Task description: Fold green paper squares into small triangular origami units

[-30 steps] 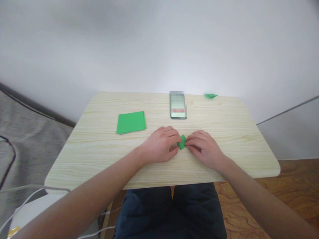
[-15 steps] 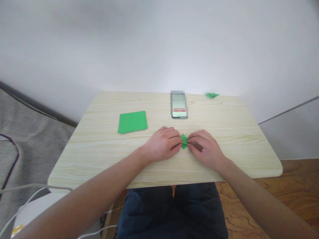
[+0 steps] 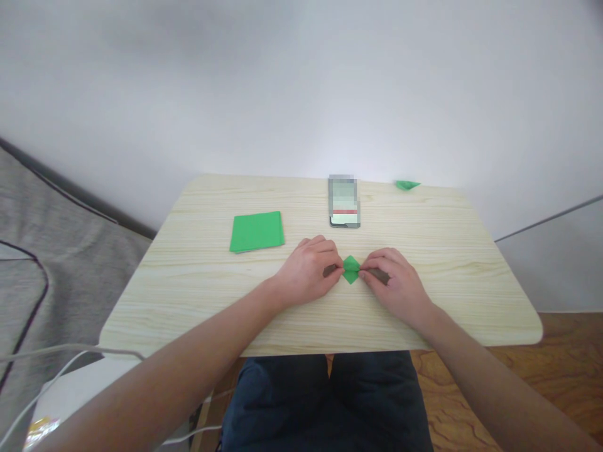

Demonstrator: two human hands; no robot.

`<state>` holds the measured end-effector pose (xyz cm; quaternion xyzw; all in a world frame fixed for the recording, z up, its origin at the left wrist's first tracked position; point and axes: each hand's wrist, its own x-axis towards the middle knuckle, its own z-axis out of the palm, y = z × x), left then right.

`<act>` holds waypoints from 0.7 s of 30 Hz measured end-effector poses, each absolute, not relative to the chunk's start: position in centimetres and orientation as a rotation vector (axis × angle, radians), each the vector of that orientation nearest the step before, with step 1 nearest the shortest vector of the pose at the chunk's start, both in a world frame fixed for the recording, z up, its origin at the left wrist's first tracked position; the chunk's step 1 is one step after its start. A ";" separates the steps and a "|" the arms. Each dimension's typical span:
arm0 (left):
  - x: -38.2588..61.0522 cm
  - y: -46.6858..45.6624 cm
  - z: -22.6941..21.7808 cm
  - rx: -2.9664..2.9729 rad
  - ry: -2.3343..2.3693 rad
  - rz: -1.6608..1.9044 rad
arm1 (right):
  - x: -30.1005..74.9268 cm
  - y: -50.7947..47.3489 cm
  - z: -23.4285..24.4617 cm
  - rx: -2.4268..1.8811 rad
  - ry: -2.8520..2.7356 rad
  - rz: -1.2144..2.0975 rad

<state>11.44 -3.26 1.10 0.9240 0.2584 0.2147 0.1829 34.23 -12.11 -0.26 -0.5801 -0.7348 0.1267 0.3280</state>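
The left hand [image 3: 311, 273] and right hand [image 3: 396, 284] now pinch opposite side corners in their grip, exposing more of the small green diamond-shaped folded paper [image 3: 351, 277], its middle seemingly workable.

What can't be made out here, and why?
All in the head view:
Small diamond-shaped green paper: side tips hidden by the left hand and right hand.
Dark-edged rectangular phone: screen blurred by pixel blocks.
Flat rectangular green paper stack: edges too small to count sheets.
Pointed green paper shape: folds too small to trace.
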 end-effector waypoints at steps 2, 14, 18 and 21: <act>11.5 -3.2 1.2 2.595 0.767 0.589 | 34.2 -12.1 -0.2 -1.567 -1.906 0.338; 12.2 -3.6 1.1 2.490 0.987 0.568 | 32.5 -11.4 0.8 -1.861 -1.923 0.248; 12.5 -3.7 0.9 2.513 1.061 0.555 | 31.9 -11.7 0.5 -1.934 -1.866 0.174; 12.7 -3.7 0.8 2.535 1.077 0.551 | 31.6 -11.9 0.2 -1.964 -1.826 0.159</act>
